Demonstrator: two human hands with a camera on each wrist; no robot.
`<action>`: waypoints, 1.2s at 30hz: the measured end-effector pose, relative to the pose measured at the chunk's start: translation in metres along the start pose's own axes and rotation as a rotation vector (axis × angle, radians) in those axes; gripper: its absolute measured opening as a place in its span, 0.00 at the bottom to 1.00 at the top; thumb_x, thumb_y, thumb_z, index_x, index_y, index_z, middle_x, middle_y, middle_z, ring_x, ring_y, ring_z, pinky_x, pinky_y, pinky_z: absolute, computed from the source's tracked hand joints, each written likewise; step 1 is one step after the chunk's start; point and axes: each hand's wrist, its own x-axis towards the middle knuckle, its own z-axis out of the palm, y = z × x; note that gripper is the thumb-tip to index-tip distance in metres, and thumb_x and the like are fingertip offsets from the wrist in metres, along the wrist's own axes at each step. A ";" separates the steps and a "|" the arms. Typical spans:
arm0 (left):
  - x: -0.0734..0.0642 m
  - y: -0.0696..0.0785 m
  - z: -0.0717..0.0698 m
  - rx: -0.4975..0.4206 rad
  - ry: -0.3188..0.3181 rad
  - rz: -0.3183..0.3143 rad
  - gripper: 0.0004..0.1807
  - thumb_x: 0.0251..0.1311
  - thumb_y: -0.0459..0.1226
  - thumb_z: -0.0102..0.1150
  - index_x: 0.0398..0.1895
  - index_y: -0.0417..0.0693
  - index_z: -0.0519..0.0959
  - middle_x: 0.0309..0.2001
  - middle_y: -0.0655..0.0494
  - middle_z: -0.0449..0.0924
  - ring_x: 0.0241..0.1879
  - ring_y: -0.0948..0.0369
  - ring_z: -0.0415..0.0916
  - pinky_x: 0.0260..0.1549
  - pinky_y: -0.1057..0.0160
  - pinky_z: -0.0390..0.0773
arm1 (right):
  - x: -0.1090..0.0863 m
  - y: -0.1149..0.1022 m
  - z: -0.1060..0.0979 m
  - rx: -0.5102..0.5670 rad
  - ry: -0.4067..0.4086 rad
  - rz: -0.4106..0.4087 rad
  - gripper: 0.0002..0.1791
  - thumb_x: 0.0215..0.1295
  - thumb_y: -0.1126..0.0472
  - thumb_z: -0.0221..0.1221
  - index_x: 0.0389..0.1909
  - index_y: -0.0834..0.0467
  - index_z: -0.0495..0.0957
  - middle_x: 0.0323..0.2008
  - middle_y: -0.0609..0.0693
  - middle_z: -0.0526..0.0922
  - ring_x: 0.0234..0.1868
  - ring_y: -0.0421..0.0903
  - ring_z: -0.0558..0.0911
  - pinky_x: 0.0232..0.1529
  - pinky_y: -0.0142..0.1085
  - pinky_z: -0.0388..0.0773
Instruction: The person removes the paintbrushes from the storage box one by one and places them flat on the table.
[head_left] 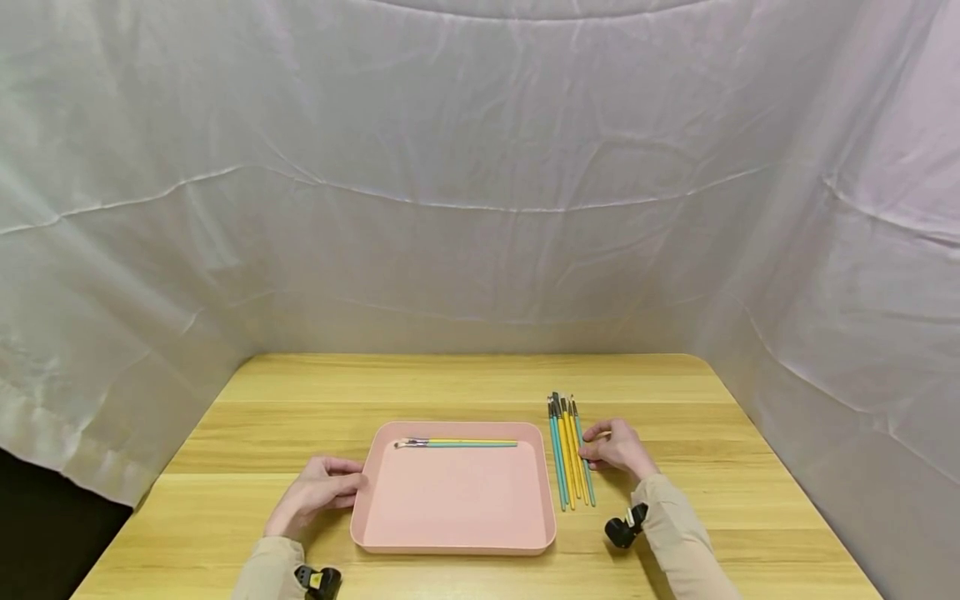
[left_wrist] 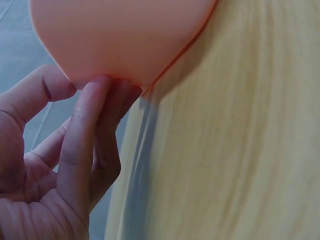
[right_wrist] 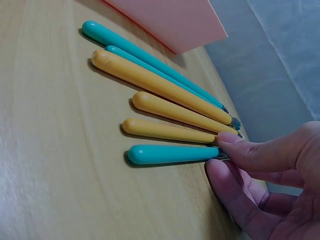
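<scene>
A pink rectangular tray (head_left: 457,508) lies on the table, with a yellow paintbrush (head_left: 480,441) and a turquoise-handled paintbrush (head_left: 472,445) side by side near its far edge. My left hand (head_left: 318,492) holds the tray's left side, its fingertips against the wall (left_wrist: 115,45) in the left wrist view. Right of the tray, several yellow and turquoise paintbrushes (head_left: 564,450) lie in a row, bristles away from me. At the row's right end, my right hand (head_left: 618,450) pinches a turquoise paintbrush (right_wrist: 170,154) between thumb and finger; its bristle end is hidden in the right wrist view.
The wooden table (head_left: 420,383) reaches back to a grey cloth (head_left: 480,250) that hangs behind it and along both sides. A black wrist camera (head_left: 626,527) is strapped at the right sleeve, another wrist camera (head_left: 318,581) at the left.
</scene>
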 end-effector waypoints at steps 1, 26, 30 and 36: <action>0.000 0.000 0.000 -0.001 -0.001 0.000 0.23 0.58 0.28 0.63 0.52 0.16 0.75 0.37 0.52 0.88 0.34 0.66 0.84 0.36 0.69 0.88 | 0.000 0.000 0.000 0.001 -0.004 -0.003 0.17 0.58 0.74 0.67 0.47 0.75 0.76 0.29 0.58 0.86 0.22 0.42 0.82 0.28 0.34 0.87; 0.000 0.001 0.000 -0.001 0.006 -0.010 0.22 0.59 0.28 0.63 0.52 0.16 0.75 0.33 0.56 0.87 0.31 0.66 0.84 0.34 0.69 0.88 | -0.008 0.014 0.000 0.049 0.031 -0.174 0.19 0.60 0.71 0.66 0.49 0.77 0.77 0.29 0.56 0.84 0.24 0.42 0.80 0.25 0.32 0.83; 0.000 0.000 0.000 0.001 0.007 -0.011 0.22 0.59 0.28 0.62 0.52 0.15 0.74 0.33 0.57 0.87 0.31 0.66 0.84 0.33 0.69 0.88 | -0.009 0.012 0.001 -0.045 0.086 -0.254 0.20 0.59 0.68 0.68 0.51 0.73 0.79 0.34 0.59 0.86 0.27 0.40 0.79 0.25 0.29 0.79; 0.001 0.000 -0.001 0.005 0.004 -0.009 0.23 0.60 0.28 0.62 0.53 0.16 0.74 0.34 0.56 0.87 0.32 0.66 0.84 0.33 0.69 0.87 | -0.007 0.005 0.004 -0.024 0.101 -0.339 0.20 0.61 0.67 0.67 0.52 0.73 0.79 0.41 0.64 0.86 0.34 0.36 0.81 0.39 0.24 0.81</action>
